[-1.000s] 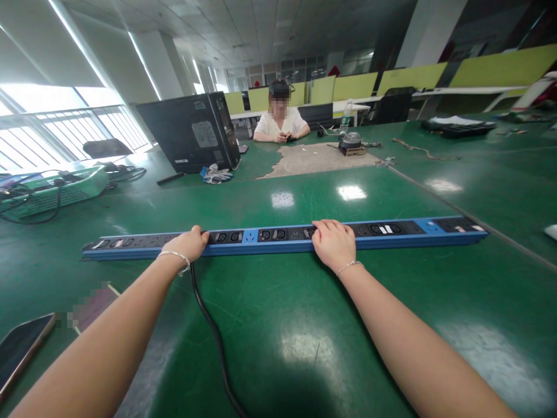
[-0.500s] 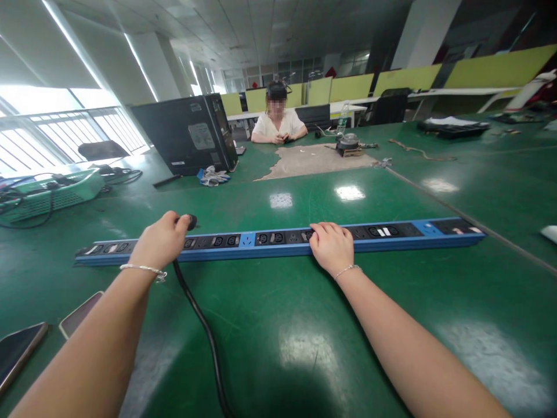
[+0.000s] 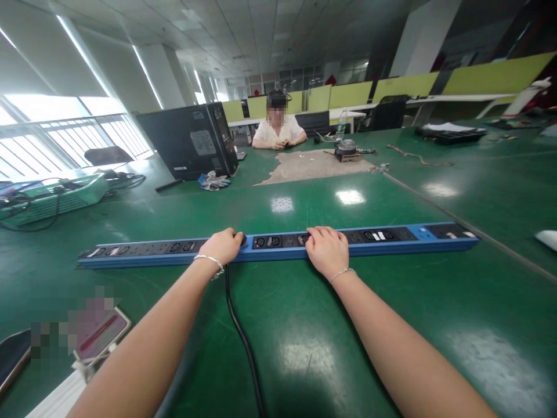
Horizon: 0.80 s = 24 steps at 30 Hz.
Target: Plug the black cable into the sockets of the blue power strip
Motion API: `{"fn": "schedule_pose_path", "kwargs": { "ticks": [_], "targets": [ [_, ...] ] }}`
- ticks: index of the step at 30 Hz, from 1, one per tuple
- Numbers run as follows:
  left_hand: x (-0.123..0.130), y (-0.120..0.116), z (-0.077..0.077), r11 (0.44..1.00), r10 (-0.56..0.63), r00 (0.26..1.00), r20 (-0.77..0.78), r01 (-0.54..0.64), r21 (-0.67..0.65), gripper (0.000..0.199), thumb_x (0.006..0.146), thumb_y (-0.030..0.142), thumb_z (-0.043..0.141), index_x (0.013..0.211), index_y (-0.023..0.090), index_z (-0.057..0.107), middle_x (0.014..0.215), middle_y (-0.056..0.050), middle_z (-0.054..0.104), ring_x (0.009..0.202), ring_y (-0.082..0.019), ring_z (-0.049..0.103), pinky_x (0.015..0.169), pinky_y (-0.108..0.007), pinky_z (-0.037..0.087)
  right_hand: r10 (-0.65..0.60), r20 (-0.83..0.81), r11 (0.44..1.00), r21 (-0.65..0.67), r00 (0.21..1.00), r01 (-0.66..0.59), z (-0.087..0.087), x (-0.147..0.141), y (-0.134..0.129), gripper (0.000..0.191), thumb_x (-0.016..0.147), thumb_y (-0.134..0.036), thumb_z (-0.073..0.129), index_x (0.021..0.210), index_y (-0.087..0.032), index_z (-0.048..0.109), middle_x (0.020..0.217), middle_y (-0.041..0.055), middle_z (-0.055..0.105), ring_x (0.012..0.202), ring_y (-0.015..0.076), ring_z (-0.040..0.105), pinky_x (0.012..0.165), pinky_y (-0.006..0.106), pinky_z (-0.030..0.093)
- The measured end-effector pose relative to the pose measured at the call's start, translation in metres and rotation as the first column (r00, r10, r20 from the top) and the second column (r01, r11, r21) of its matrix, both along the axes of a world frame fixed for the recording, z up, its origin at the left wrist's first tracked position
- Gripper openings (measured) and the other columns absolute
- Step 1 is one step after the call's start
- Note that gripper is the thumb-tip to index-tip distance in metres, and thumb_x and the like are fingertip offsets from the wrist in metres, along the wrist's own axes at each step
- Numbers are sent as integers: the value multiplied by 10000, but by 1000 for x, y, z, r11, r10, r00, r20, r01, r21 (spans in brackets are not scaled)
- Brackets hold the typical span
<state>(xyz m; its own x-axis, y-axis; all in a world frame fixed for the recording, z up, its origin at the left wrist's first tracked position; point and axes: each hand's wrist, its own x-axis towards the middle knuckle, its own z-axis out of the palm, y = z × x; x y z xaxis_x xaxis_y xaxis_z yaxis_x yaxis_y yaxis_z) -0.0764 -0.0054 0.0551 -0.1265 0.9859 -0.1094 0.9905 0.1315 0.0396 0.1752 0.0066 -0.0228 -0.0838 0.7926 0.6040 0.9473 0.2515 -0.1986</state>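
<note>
One strip (image 3: 278, 241): long, with blue edges, lying flat on the table before the person, crosswise; each hand is upon it.
Plug (image 3: 243, 240): black, just at the blue socket left of the strip's middle; I judge it is at, or partly in, this socket.
Left hand (image 3: 220, 246): closed around the plug, thumb and fingers together.
Right hand (image 3: 327, 249): bent over the strip right of the middle, fingers curled on it, holding it in place.
Cord (image 3: 235, 316): comes down from below the left hand and leaves the view at the bottom.
Sockets: strip is steadied and plug is brought to it, so this much is done; full seating is not confirmed, and no other plug is visible in the strip.
Hidden: most of the plug, its pins, and the sockets under both hands; the right thumb I cannot make out.
Phone (image 3: 104, 334): near the left forearm, partly covered by blurred squares; a white object (image 3: 58, 400) beside it is cut off.
Table (image 3: 383, 278): green; farther back stand a computer (image 3: 187, 139) and gloves (image 3: 214, 181).
</note>
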Motion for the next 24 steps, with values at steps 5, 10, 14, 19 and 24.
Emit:
{"fn": "schedule_pose_path", "kwargs": {
  "ticks": [5,10,14,19,24],
  "targets": [
    [6,2,0,1000,15,999,-43,-16,-13,459,856,431,246,957,167,607,1009,-165,666,938,-264,627,785,-350,450,-7,14,1000,-6,1000,7,0,0,0,298,851,-245,401,1019,-223,646,1061,50,658,1022,201,516,861,353,268],
    [15,3,2,999,22,997,-68,-25,-43,449,840,416,292,1021,145,601,1022,-192,661,948,-278,626,812,-370,442,-16,35,1000,-20,999,16,1,-1,0,307,850,-247,395,1024,-223,647,1072,59,652,1024,208,514,858,356,273],
    [23,4,1,996,39,996,-74,-45,-79,482,846,409,256,1052,112,576,1051,-227,644,953,-311,625,788,-409,449,-13,34,1000,-23,999,14,1,-1,0,307,851,-244,393,1026,-226,645,1074,59,653,1022,209,513,857,357,275],
    [26,0,-6,996,67,995,-79,-71,-54,526,858,443,202,1073,98,535,1024,-242,647,974,-331,617,790,-432,445,-2,-7,1000,-11,1000,2,-1,-1,0,305,852,-244,392,1016,-219,648,1072,60,654,1023,210,511,868,363,267],
    [22,1,-10,997,61,994,-93,-65,-36,535,859,454,179,1063,103,527,1002,-236,654,961,-334,622,784,-434,448,5,-11,1000,-23,1000,-6,-1,-1,0,313,850,-247,395,1032,-218,648,1073,62,653,1030,211,507,872,360,267]
  ]
}}
